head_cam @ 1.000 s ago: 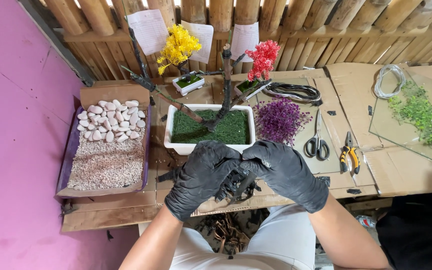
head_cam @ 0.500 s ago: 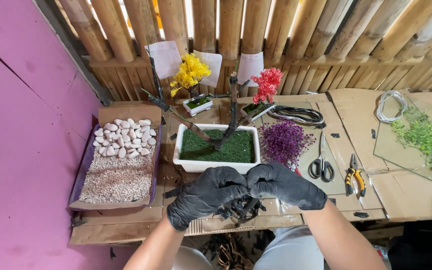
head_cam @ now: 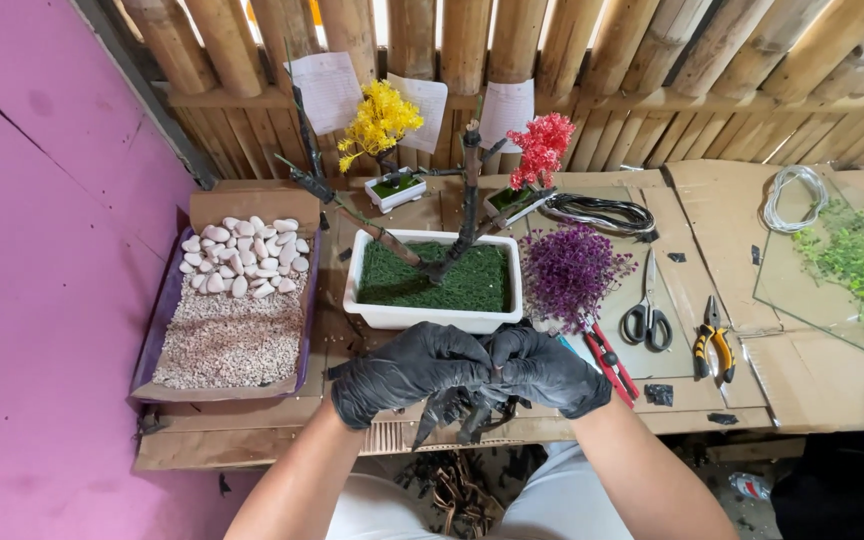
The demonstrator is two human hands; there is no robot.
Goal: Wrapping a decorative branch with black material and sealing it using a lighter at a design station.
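A cardboard-covered workbench fills the frame; at its centre sits a white planter bearing a bare trunk. At six o'clock of the planter, the gloved left hand and right hand close together around a dark twig bundle. Scissors lie at three o'clock.
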